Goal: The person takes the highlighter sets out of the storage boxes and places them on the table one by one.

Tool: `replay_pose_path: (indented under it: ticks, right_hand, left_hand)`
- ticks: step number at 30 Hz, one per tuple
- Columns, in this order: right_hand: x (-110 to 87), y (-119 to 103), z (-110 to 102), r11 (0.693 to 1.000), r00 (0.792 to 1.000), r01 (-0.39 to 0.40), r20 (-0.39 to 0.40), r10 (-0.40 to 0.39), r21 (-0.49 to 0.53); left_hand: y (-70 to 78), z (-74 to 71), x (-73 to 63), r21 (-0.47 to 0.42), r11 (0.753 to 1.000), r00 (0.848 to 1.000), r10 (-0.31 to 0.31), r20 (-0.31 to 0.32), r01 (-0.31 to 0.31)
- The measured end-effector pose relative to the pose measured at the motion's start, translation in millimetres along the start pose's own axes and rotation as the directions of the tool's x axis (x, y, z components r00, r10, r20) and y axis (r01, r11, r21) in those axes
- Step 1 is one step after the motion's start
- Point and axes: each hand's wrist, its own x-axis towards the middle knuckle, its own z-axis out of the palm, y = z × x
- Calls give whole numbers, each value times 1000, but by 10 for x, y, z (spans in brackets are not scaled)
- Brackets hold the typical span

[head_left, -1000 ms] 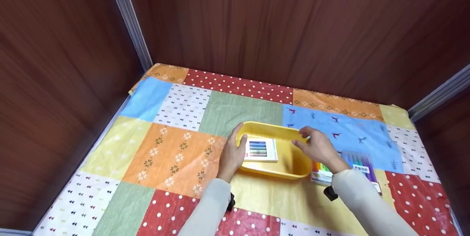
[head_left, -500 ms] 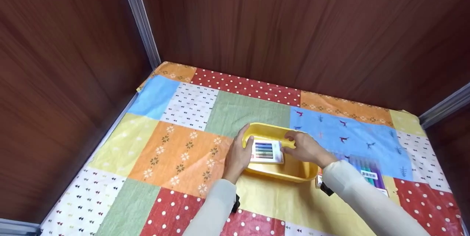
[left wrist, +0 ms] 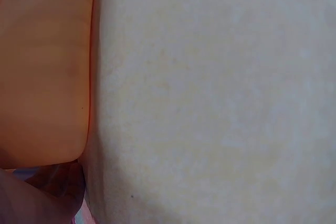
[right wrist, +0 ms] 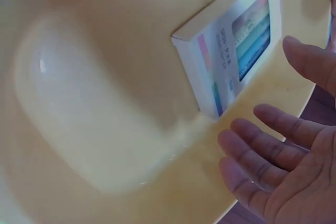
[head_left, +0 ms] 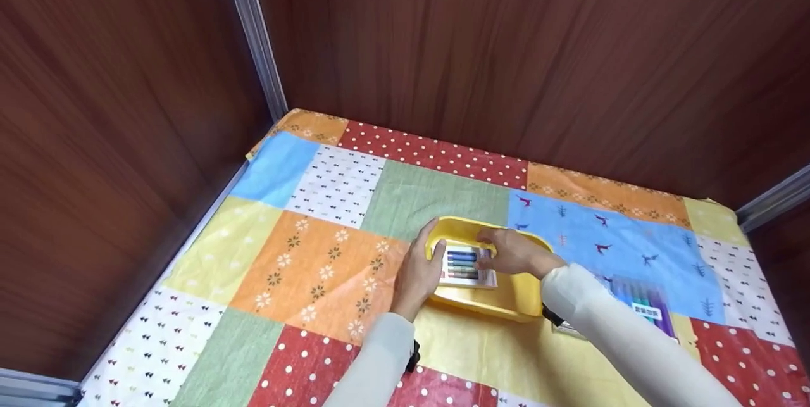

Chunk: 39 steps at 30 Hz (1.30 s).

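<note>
A yellow plastic basket (head_left: 512,293) stands on the patchwork cloth, and a white box of crayons (head_left: 467,269) with a window of coloured sticks lies in it. My left hand (head_left: 417,274) grips the basket's left end, thumb over the rim; the left wrist view shows the basket's outer wall (left wrist: 47,72) with fingers (left wrist: 58,182) at its lower edge. Inside the basket, my right hand (head_left: 514,251) is at the right side of the crayon box. In the right wrist view, the fingers (right wrist: 257,150) are loosely bent and apart from the box (right wrist: 226,51).
Clear packs of coloured markers (head_left: 640,302) lie to the right of the basket, partly hidden by the right sleeve (head_left: 607,312). Brown wood-grain panels (head_left: 405,46) rise behind and at the sides of the cloth-covered table (head_left: 304,280).
My right hand has moved left and down into the basket, towards the crayon box. The left hand keeps its hold on the basket. The head view has shifted slightly.
</note>
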Motion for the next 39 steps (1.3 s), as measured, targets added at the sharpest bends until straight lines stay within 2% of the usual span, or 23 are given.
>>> replay_pose_path:
  ticks: [10,15,19,24,33,39]
  right_hand:
    - [164,-75,105,997,999,5,42,-2,-74]
    - [220,-71,182,988,999,19,36,-13,-153]
    - [245,-60,200,990,1000,9,24,-6,-140]
    - [276,-64,209,992,999,0,39,5,-127]
    - [278,-108,179,988,994,-59,84,72,-143]
    - [258,-133,152,992,995,-57,76,66,-111]
  left_hand:
    - [-5,13,8,19,1000,1000,-17,-1,17]
    - [-21,30,4,14,1000,1000,19,-15,-18]
    - [-19,32,8,6,999,999,34,-17,-34]
    - [-15,26,28,7,1000,1000,18,-15,-18]
    - [-4,24,24,12,1000,1000,10,-17,-10]
    - [0,9,20,7,1000,1000,-4,-16,5]
